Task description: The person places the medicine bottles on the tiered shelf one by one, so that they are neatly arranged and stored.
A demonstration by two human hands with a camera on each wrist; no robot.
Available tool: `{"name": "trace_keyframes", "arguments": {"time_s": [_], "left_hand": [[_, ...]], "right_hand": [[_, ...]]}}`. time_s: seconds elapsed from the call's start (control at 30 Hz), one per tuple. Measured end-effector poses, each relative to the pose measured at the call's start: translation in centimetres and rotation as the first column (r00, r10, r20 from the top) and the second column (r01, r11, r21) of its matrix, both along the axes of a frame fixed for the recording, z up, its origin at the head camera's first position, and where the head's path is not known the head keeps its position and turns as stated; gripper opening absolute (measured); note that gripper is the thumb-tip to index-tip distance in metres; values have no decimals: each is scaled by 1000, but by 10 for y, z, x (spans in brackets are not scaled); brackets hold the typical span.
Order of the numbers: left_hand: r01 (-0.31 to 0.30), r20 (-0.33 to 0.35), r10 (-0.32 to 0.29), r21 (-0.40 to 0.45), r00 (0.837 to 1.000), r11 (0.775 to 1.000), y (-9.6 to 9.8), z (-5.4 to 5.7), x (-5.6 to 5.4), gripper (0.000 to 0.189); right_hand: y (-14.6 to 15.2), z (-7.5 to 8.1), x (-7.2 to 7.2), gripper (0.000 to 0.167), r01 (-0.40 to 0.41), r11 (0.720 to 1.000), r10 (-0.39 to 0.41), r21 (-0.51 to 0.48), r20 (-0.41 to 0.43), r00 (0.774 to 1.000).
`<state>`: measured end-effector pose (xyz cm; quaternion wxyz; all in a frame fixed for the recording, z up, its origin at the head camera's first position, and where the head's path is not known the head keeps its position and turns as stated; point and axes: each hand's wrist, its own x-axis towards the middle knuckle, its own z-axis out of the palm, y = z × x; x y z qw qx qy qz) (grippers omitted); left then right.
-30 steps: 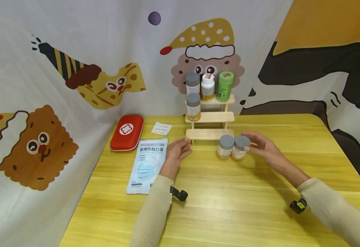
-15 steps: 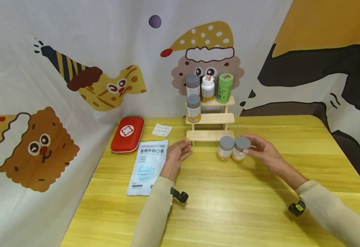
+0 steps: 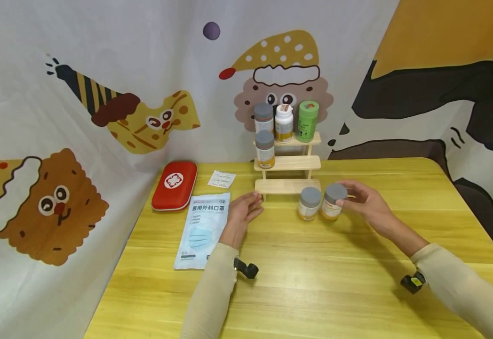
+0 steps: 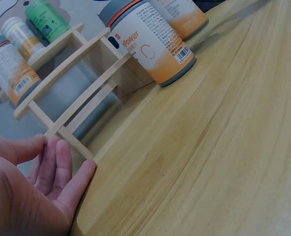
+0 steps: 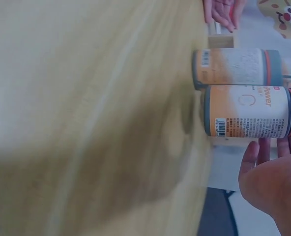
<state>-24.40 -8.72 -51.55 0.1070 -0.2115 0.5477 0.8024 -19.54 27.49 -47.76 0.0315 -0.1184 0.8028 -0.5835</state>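
Observation:
My right hand (image 3: 369,208) holds a supplement jar (image 3: 331,208) by its grey cap, thumb in front and fingers behind. The jar has a white and orange label; whether its base touches the table cannot be told. A matching jar (image 3: 308,207) stands just left of it, before the right end of a three-step wooden stand (image 3: 286,187). With thumb and fingertips, my left hand (image 4: 42,187) pinches the left end of the stand's lowest step. On the stand are two grey-capped jars (image 3: 265,153), a white bottle (image 3: 284,126) and a green bottle (image 3: 307,123).
Left of the stand lie a red first-aid case (image 3: 173,186), a small white packet (image 3: 221,179) and a face-mask pouch (image 3: 202,230), close beside my left forearm. A printed cloth (image 3: 212,127) hangs behind the wooden table (image 3: 293,282).
My right hand has moved the held jar slightly right, opening a gap between it and its neighbour. My left hand stays at the stand.

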Motion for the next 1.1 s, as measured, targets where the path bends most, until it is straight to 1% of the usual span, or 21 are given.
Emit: {"name": "trace_keyframes", "arguments": {"time_s": [0.17, 0.27, 0.43, 0.6, 0.7, 0.8, 0.9, 1.03, 1.1], "left_hand": [[-5, -3, 5, -1, 1000, 1000, 0, 1, -1, 24], [-7, -2, 7, 3, 1000, 1000, -1, 1, -1, 24], [-14, 2, 14, 15, 1000, 1000, -2, 1, -2, 24], [-8, 5, 7, 12, 1000, 1000, -2, 0, -1, 25], [-1, 7, 1, 9, 1000, 1000, -1, 0, 0, 25], [6, 5, -7, 8, 1000, 1000, -1, 0, 1, 25], [8, -1, -8, 7, 1000, 1000, -1, 1, 2, 25], [6, -6, -6, 5, 1000, 1000, 0, 1, 2, 26], [10, -7, -10, 3, 1000, 1000, 0, 1, 2, 26]], "right_hand": [[1, 20, -5, 49, 58, 998, -58, 10, -13, 998], [0, 32, -9, 47, 91, 996, -91, -15, -42, 995], [-5, 50, -18, 45, 72, 995, -80, -64, -130, 988], [-19, 67, -27, 46, 48, 993, -71, -112, -211, 975], [-30, 76, -34, 48, 40, 992, -69, -119, -252, 965], [-41, 84, -42, 48, 50, 993, -79, -111, -277, 958], [-54, 88, -50, 49, 88, 990, -116, -110, -291, 950], [-74, 89, -62, 50, 144, 982, -175, -126, -291, 941], [-83, 88, -68, 50, 157, 977, -193, -144, -289, 938]]}}
